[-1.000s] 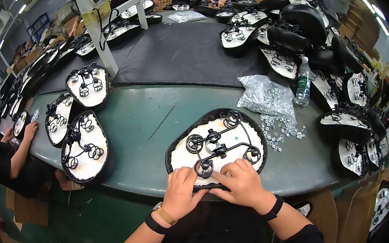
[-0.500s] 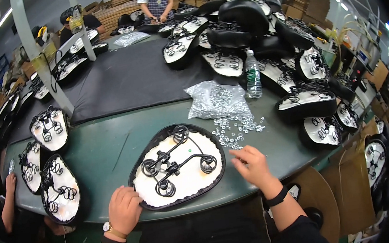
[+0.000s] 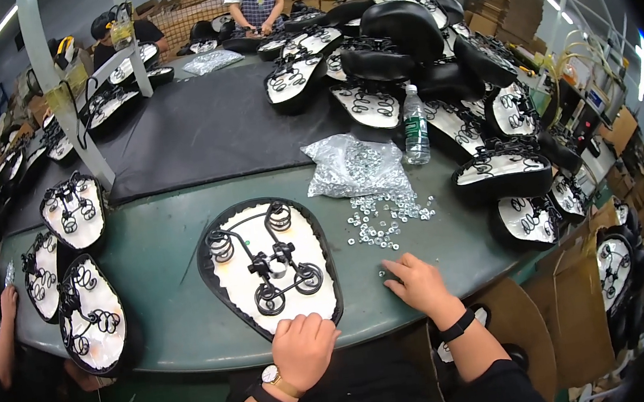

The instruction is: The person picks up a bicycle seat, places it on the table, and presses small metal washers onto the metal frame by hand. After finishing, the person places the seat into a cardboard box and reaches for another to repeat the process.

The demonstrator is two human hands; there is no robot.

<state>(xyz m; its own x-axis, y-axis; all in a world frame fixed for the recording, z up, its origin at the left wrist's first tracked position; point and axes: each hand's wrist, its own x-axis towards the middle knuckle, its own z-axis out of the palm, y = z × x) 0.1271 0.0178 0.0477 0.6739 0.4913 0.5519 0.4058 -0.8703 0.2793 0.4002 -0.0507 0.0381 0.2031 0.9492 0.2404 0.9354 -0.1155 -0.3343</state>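
Loose nuts (image 3: 396, 207) shiny metal; spring frame (image 3: 261, 267) black metal, slightly glossy; bottle (image 3: 416, 131) clear plastic; tabletop (image 3: 162, 314) smooth.

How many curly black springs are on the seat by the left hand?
4. On that seat there's a far-left spring, a far-right spring, a near-left spring and a near-right spring. None there looks hidden.
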